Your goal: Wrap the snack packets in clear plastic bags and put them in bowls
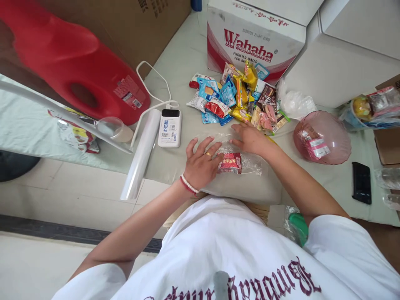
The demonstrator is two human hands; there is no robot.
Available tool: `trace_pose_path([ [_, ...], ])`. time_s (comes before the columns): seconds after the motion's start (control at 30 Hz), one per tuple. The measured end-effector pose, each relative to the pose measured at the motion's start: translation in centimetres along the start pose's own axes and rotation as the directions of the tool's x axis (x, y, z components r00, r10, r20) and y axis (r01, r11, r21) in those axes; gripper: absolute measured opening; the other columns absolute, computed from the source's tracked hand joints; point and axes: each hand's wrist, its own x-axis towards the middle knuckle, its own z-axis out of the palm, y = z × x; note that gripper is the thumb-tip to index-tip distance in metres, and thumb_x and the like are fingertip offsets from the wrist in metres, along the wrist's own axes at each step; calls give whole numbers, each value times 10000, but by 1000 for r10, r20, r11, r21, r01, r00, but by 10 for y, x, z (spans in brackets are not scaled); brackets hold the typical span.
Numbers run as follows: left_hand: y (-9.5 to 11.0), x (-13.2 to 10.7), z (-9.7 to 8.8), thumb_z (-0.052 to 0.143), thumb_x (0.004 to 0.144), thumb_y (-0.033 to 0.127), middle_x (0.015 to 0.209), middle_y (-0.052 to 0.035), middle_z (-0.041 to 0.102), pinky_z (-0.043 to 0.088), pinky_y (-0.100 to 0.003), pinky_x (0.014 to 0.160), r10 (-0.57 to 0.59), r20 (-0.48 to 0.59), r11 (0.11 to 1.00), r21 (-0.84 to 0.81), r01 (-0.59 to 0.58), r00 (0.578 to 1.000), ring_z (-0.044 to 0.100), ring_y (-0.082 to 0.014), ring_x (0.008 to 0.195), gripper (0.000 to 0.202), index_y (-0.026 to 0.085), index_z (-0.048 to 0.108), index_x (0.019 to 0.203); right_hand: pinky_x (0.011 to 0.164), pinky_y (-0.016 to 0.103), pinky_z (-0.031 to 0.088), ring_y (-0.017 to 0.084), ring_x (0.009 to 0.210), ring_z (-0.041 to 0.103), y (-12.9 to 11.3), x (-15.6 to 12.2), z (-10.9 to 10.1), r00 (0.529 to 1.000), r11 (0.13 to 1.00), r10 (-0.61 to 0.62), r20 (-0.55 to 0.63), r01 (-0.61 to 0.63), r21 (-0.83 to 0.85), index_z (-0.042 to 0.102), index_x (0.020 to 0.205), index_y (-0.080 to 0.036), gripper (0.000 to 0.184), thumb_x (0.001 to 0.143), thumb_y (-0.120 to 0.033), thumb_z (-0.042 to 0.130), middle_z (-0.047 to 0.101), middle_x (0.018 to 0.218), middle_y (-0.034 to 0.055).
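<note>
A red snack packet (230,163) lies on a sheet of clear plastic film (250,166) at the table's near edge. My left hand (201,162) rests flat with fingers spread, its fingertips at the packet's left end and on the film. Over the film's far edge is my right hand (250,139), fingers apart and holding nothing. Just beyond it sits a heap of wrapped snacks (229,98) in blue, yellow, red and brown packets. A clear film roll (140,154) lies to the left, its end jutting past the table edge.
A white power bank (169,128) with a white cable stands left of the hands. Behind the heap is a Wahaha carton (253,41). To the right are a pink bowl (339,137) with a packet inside and a black phone (361,182). A large red jug (103,62) fills the left.
</note>
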Motion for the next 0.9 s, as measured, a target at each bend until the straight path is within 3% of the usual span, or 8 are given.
trace_pose_path([
  [0.1, -14, 15, 17, 586, 930, 234, 1323, -28, 724, 148, -658, 1229, -27, 98, 999, -42, 31, 995, 430, -342, 1474, 247, 335, 796, 1013, 968, 419, 489, 345, 1125, 626, -9, 32, 8, 980, 991, 126, 157, -119, -54, 633, 1326, -82, 549, 891, -404, 725, 704, 1190, 208],
  [0.2, -22, 16, 28, 606, 911, 244, 1376, -61, 683, 196, -625, 1226, -125, 86, 990, -55, 130, 988, 424, -343, 1474, 286, 328, 784, 1118, 843, 316, 489, 244, 932, 665, -10, 42, 2, 962, 981, 154, 224, -176, 81, 728, 1145, -136, 281, 884, -230, 681, 744, 1029, 110],
  [0.3, -22, 12, 34, 682, 855, 311, 1532, -143, 539, 267, -574, 1216, -270, -3, 961, -56, 269, 963, 392, -367, 1491, 539, 265, 644, 1390, 838, 319, 478, 216, 870, 639, -10, 31, -11, 992, 977, 31, 123, -56, 205, 757, 1016, -164, 203, 904, -173, 588, 715, 955, 70],
  [0.4, -22, 9, 40, 727, 807, 399, 1589, -212, 448, 299, -550, 1212, -393, -45, 916, -103, 387, 919, 385, -387, 1490, 835, 174, 432, 1555, 961, 383, 458, 263, 1052, 600, -13, 9, -18, 988, 973, -147, -54, 155, 169, 745, 978, -188, 190, 921, -206, 565, 672, 1115, 99],
  [0.47, -24, 10, 43, 716, 806, 431, 1561, -227, 475, 305, -553, 1210, -445, -28, 889, -135, 438, 895, 416, -391, 1462, 897, 140, 363, 1577, 1018, 427, 435, 300, 1151, 554, -15, -1, -15, 980, 979, -171, -99, 181, 95, 723, 1024, -183, 200, 939, -227, 548, 648, 1206, 127],
  [0.67, -30, 15, 41, 698, 793, 418, 1409, -169, 608, 333, -557, 1185, -509, -5, 837, -237, 494, 861, 502, -368, 1368, 923, 170, 315, 1595, 965, 430, 454, 349, 1120, 588, -12, 15, 7, 987, 989, 119, 107, -109, -100, 624, 1310, -89, 491, 914, -373, 683, 716, 1118, 202],
  [0.8, -30, 14, 39, 727, 750, 361, 1317, -126, 643, 351, -532, 1166, -507, -5, 829, -278, 486, 862, 539, -346, 1308, 1025, 186, 240, 1635, 808, 299, 447, 241, 931, 651, -12, 22, 2, 975, 996, 84, 206, -89, 17, 754, 1071, -156, 207, 908, -226, 648, 755, 990, 106],
  [0.9, -29, 15, 38, 730, 738, 354, 1222, -114, 662, 360, -534, 1151, -521, -9, 821, -281, 497, 854, 555, -345, 1260, 1049, 150, 233, 1639, 757, 270, 422, 196, 851, 643, -21, 4, -8, 985, 998, -15, 171, 3, 70, 762, 1090, -178, 238, 953, -201, 569, 746, 949, 62],
])
